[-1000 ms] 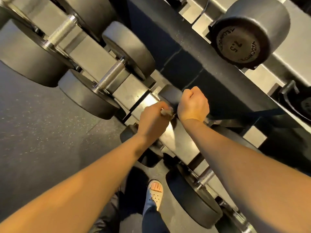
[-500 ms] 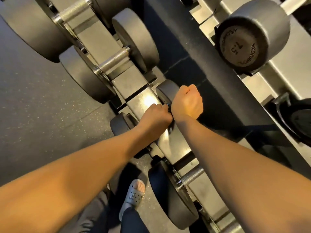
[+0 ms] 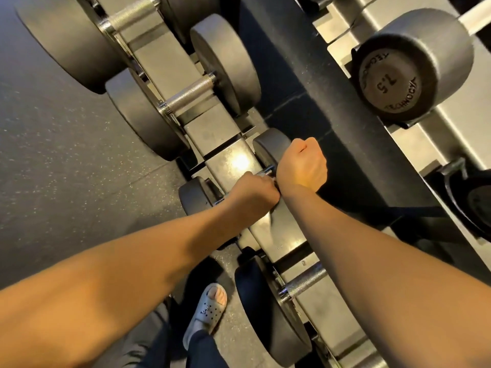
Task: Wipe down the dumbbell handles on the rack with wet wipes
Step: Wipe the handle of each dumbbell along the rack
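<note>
A small black dumbbell [image 3: 270,147] lies across the lower rack rail [image 3: 222,134]. Its near head [image 3: 193,195] points toward the floor. My left hand [image 3: 251,193] is closed around its metal handle [image 3: 267,172], of which only a short stub shows. My right hand [image 3: 303,166] is a closed fist just beside it, over the handle's far end and against the far head. The two hands touch. No wet wipe shows; anything inside either fist is hidden.
Bigger dumbbells sit on the same rail, with bare knurled handles up-left [image 3: 191,94] and down-right [image 3: 305,284]. A dumbbell marked 7.5 [image 3: 393,75] rests on the upper tier at right. My foot in a grey sandal [image 3: 210,309] stands on the speckled floor [image 3: 66,168].
My left hand has slid along the handle toward my right fist, closing the gap between them. The view has shifted slightly; both hands stay at the same small dumbbell.
</note>
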Available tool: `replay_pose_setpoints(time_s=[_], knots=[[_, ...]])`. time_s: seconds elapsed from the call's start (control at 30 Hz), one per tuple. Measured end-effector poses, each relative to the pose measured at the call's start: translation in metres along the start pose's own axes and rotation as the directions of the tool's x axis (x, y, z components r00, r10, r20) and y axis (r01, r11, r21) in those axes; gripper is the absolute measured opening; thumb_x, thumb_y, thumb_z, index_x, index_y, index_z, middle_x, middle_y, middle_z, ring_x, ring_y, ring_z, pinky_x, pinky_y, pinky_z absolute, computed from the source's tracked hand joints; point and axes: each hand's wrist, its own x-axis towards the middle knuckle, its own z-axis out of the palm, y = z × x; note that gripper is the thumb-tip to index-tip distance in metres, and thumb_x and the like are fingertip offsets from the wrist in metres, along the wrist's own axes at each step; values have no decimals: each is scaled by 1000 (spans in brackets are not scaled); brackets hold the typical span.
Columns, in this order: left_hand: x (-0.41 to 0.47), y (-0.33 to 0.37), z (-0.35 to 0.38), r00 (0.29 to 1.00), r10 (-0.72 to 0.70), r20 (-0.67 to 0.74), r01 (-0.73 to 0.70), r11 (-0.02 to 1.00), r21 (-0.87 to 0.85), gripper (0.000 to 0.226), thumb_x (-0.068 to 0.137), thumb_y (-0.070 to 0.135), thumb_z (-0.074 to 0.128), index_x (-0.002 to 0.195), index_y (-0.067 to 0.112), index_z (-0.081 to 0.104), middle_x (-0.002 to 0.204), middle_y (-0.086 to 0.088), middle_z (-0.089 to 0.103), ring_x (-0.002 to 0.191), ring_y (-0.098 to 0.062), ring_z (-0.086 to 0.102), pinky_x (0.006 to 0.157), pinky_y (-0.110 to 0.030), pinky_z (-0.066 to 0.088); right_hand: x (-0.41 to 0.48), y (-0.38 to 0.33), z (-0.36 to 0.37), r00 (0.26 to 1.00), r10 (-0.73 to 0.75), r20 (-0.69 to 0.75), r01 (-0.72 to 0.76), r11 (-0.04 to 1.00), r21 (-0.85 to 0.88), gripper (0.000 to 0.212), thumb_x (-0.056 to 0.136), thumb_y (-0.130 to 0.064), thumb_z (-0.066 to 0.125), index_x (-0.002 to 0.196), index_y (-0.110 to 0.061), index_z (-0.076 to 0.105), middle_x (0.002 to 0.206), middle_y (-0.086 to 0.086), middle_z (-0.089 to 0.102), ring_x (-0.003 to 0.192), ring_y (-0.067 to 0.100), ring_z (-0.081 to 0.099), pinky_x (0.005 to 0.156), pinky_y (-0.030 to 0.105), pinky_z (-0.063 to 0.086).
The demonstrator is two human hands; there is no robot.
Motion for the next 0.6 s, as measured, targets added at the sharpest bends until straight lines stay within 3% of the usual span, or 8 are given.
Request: replay_pose_setpoints(time_s=[0.03,0.1,0.13,0.2,0.3,0.43,0.53,0.6], knots=[[4,2,0,999,31,-28,-31,999,13,16,90,13,66,102,5,74,90,-11,70,70,-21,65,64,-29,50,0,0,0,1000,2,-6,-2,1000,-4,30,103,-27,40,84,-15,59,74,3,56,70,20,59,62,35,48],[8,-2,-3,995,31,-94,-54,965,-256,25,100,15,56,112,-1,71,90,-13,67,65,-15,53,60,-21,39,1,0,1,1000,9,-1,-9,1000,-6,29,104,-27,40,84,-15,58,71,0,51,68,18,55,60,33,45],[5,-1,-9,999,-13,41,29,907,-421,19,96,17,63,104,2,73,77,-8,62,56,-13,46,53,-22,32,1,1,0,1000,10,9,-10,1000,-9,29,104,-26,40,84,-15,57,70,-1,49,66,15,52,58,30,41],[-4,-1,-1,986,-28,162,70,963,-259,10,90,14,73,99,13,73,67,2,50,48,-14,39,47,-26,25,1,2,-1,1000,12,27,-12,1000,-9,28,105,-27,39,85,-16,56,70,-3,47,65,10,47,57,27,37],[-16,-6,13,990,-132,55,140,967,-211,6,88,23,74,88,17,72,55,8,42,41,-9,19,36,-25,13,3,4,-3,999,-11,37,12,1000,-10,29,104,-27,38,86,-15,57,70,-3,47,64,11,46,57,27,36],[-27,-10,13,995,-53,-84,37,981,-191,16,97,12,56,105,12,70,87,-3,60,69,-19,55,56,-28,33,5,6,-4,993,-97,70,100,994,-37,32,104,-27,32,84,-16,55,68,-4,46,63,12,45,57,30,35],[-15,-19,9,960,-51,-277,-16,972,-234,18,95,15,60,111,12,69,108,-10,61,94,-27,59,73,-36,46,5,6,-4,991,-119,64,122,991,-52,32,104,-28,33,85,-17,55,71,-2,51,68,18,55,62,35,44],[-7,-23,5,972,-87,-218,33,970,-241,24,98,18,58,121,12,64,108,-10,62,94,-29,61,75,-39,49,5,5,-5,991,-112,71,115,992,-43,31,104,-28,34,86,-16,56,72,-1,52,70,19,56,62,35,44]])
